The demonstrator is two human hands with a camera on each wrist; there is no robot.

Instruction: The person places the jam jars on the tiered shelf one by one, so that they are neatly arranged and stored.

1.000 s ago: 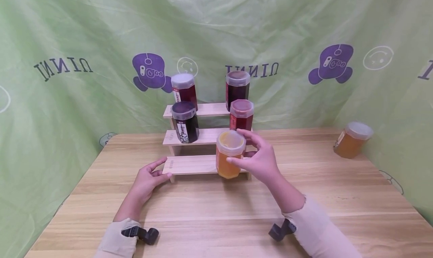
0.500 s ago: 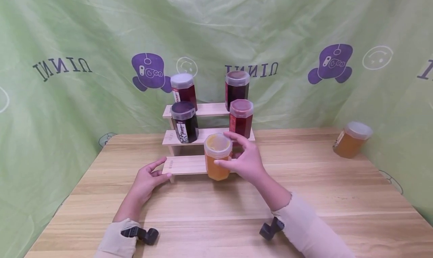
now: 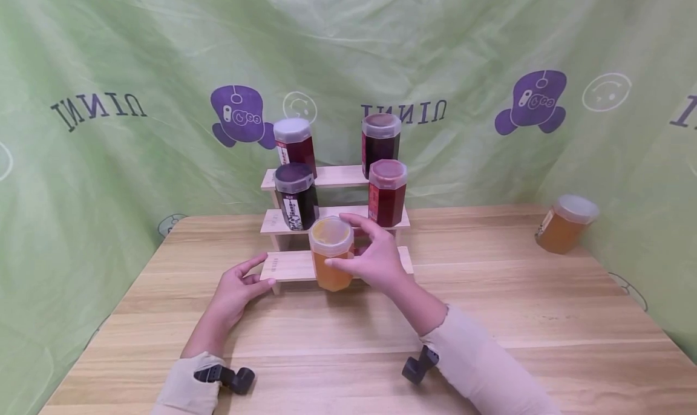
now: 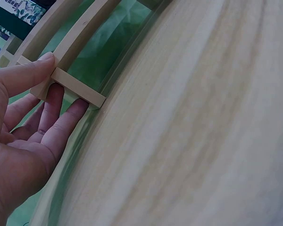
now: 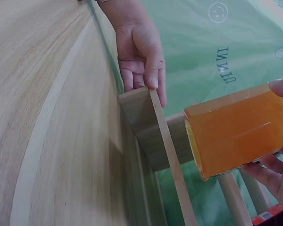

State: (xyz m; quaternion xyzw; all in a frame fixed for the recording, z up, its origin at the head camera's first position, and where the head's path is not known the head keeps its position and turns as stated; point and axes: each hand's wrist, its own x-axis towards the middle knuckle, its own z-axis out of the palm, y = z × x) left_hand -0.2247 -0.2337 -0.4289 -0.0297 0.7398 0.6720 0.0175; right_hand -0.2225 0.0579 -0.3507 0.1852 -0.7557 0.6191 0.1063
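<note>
My right hand (image 3: 376, 259) holds an octagonal jar of orange contents (image 3: 332, 264) with a pale translucent lid, thumb on one side and fingers on the other. In the right wrist view, the jar (image 5: 240, 134) is off the bottom step, a gap showing between them. My left hand (image 3: 235, 291) grips the left end of the three-step wooden display stand (image 3: 291, 267) at its lowest step. Seen from the left wrist, the thumb lies on the step's edge and the fingers (image 4: 61, 127) curl against the end support.
A dark jar (image 3: 299, 206) and a red jar (image 3: 388, 197) stand on the middle step. Up top are a dark red jar (image 3: 296, 149) and a deep purple one (image 3: 381, 149). Another orange jar (image 3: 566, 224) stands far right on the wooden table (image 3: 337, 360), before a green curtain (image 3: 435, 40).
My right hand has carried the orange jar leftward along the front of the bottom step, uncovering the step's right end. My left hand has stayed at the stand's left end.
</note>
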